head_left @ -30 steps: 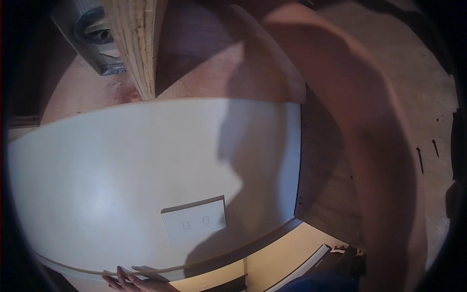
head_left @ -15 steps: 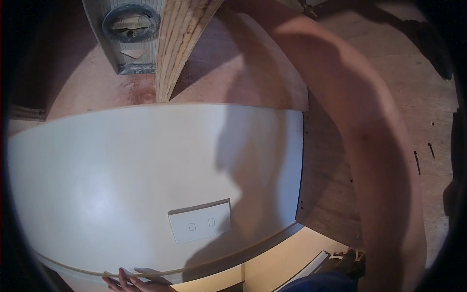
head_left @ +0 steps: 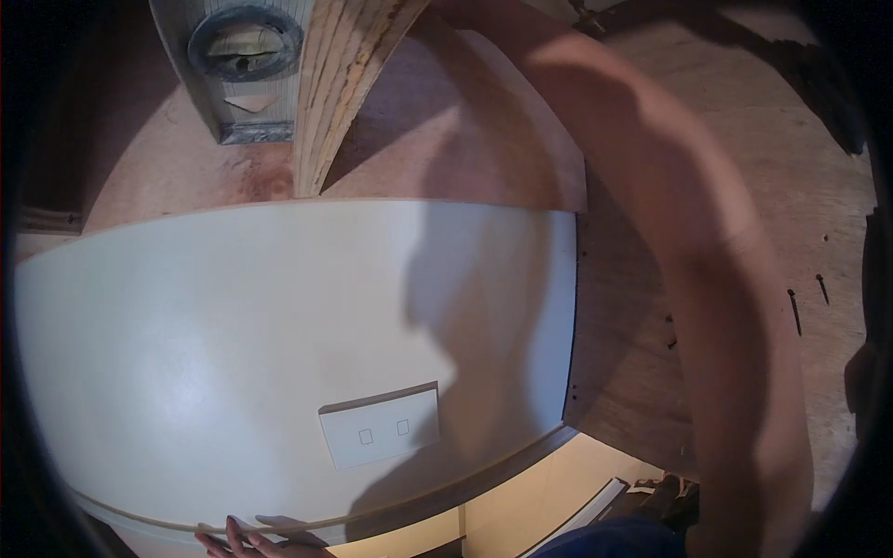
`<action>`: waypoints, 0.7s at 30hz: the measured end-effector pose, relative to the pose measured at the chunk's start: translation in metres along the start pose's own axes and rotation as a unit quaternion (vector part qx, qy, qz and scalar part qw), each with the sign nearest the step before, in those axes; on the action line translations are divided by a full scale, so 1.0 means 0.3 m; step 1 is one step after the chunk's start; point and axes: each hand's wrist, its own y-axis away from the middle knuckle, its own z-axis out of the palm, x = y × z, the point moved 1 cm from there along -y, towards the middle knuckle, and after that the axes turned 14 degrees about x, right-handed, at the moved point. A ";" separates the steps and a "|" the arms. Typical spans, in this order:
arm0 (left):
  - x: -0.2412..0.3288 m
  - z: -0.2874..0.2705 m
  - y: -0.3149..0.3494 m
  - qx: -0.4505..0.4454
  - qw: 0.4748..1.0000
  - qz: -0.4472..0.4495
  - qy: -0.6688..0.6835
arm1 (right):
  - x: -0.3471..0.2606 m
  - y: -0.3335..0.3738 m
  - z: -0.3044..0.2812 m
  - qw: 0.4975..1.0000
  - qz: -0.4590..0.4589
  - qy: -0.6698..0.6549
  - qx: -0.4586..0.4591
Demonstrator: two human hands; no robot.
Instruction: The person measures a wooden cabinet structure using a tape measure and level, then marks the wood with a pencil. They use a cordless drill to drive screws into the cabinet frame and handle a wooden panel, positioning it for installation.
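My left hand [head_left: 256,542] is at the lower edge of a smooth white panel [head_left: 251,298]. Its fingers are stretched out and a little apart, and they touch the edge trim. Part of that hand is cut off by the bottom of the picture. A white two-button switch plate [head_left: 379,428] is mounted low on the panel. My right forearm [head_left: 707,232] rises along the right side and bends toward the top. The right hand itself is out of the picture, above a wooden post [head_left: 349,74]. Beside that post is a grey box-like fitting with a round opening [head_left: 246,46].
A bare plywood surface [head_left: 623,325] lies right of the panel, with dark screws [head_left: 794,312] in or on it. Reddish board [head_left: 186,158] shows above the panel. My arm's shadow falls across the white surface. Below it is a lit pale area [head_left: 521,484].
The scene has shifted very slightly left in the picture. Both my left hand and my right arm keep nearly the same pose.
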 end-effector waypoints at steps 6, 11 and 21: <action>0.023 0.012 -0.006 -0.003 1.000 -0.005 0.005 | 0.002 -0.035 -0.013 0.983 -0.110 0.144 -0.004; 0.036 0.001 -0.001 0.005 1.000 -0.011 -0.012 | 0.004 0.036 0.053 0.963 0.145 -0.225 -0.008; -0.013 -0.018 0.016 -0.006 1.000 0.013 0.009 | 0.031 0.046 0.050 0.998 -0.056 0.014 -0.013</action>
